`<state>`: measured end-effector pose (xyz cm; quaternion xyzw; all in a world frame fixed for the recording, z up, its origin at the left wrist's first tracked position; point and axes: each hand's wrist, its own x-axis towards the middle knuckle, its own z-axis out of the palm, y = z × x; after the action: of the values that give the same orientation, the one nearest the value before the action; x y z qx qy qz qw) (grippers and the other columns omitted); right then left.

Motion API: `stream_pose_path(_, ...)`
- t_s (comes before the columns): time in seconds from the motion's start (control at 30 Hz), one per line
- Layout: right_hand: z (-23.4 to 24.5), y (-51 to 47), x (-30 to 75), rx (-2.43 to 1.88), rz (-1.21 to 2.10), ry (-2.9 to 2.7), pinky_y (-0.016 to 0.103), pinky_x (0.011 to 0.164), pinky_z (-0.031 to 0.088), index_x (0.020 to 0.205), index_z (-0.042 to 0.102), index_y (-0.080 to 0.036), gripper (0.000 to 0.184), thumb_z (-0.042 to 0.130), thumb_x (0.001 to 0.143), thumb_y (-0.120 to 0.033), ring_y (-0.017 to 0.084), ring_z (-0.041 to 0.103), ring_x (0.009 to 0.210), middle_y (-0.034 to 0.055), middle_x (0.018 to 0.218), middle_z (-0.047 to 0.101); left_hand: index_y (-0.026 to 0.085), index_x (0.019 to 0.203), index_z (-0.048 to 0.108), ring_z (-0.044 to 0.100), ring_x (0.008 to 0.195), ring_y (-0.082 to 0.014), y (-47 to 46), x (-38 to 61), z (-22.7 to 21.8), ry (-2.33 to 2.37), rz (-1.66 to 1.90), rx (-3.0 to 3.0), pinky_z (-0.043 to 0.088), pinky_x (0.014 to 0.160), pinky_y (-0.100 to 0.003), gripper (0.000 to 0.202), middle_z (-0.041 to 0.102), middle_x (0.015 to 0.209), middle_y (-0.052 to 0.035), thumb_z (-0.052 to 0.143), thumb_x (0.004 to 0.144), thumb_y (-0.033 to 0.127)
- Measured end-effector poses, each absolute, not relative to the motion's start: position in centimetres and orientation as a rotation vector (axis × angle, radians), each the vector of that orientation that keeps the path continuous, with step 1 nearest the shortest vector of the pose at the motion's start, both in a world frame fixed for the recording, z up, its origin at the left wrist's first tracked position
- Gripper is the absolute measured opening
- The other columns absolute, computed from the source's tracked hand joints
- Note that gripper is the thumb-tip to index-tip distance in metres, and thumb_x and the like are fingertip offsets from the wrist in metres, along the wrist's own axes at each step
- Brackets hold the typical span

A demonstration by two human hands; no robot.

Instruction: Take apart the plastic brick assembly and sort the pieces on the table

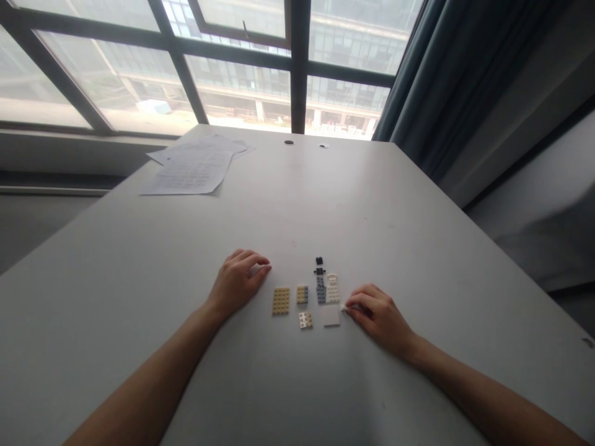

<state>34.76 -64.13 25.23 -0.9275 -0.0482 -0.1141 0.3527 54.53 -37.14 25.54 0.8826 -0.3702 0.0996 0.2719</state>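
Note:
Small toy bricks lie in a cluster on the white table (325,204). A tan studded plate (281,300) sits at the left, beside a small tan-and-grey piece (302,294). A grey and cream pair (328,291) lies under tiny black pieces (318,265). A small cream piece (305,319) and a flat white tile (331,316) lie nearest me. My left hand (238,280) rests on the table left of the tan plate, fingers curled over a small pale piece. My right hand (376,313) pinches a tiny white piece beside the white tile.
Several printed paper sheets (193,166) lie at the far left of the table. Two small round holes (289,142) sit near the far edge. A large window is behind the table, and a dark curtain (446,80) hangs at the right.

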Motion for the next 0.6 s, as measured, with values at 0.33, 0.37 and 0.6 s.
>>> stream_pose_path(0.33, 25.22, -64.14, 34.60, -2.379, -0.296, -0.113, 0.034, 0.082, 0.048, 0.091, 0.066, -0.023, 0.009, 0.057, 0.088, -0.025, 0.020, 0.058, 0.090, 0.0057, 0.093, 0.064, 0.021, 0.084, 0.067, 0.058, 0.089, -0.0210, -37.11, 54.59, 25.41, -1.008, 0.287, 2.373, 0.045, 0.088, -0.035, 0.022, 0.069, 0.089, -0.0045, 0.051, 0.086, 0.036)
stream_pose_path(0.37, 25.24, -64.16, 34.58, -2.375, -0.293, -0.106, 0.034, 0.082, 0.048, 0.091, 0.066, -0.023, 0.009, 0.058, 0.088, -0.025, 0.020, 0.058, 0.090, 0.0058, 0.093, 0.064, 0.021, 0.084, 0.067, 0.058, 0.089, -0.0209, -37.09, 54.64, 25.35, -1.008, 0.285, 2.376, 0.045, 0.088, -0.035, 0.022, 0.069, 0.089, -0.0046, 0.051, 0.086, 0.036)
stream_pose_path(0.6, 25.09, -64.49, 34.36, -2.288, -0.315, -0.039, 0.032, 0.075, 0.049, 0.092, 0.066, -0.023, 0.010, 0.058, 0.087, -0.026, 0.019, 0.059, 0.085, 0.0059, 0.094, 0.064, 0.021, 0.085, 0.067, 0.057, 0.090, -0.0206, -36.95, 54.81, 25.10, -0.989, 0.290, 2.377, 0.044, 0.088, -0.036, 0.021, 0.068, 0.090, -0.0049, 0.052, 0.085, 0.034)
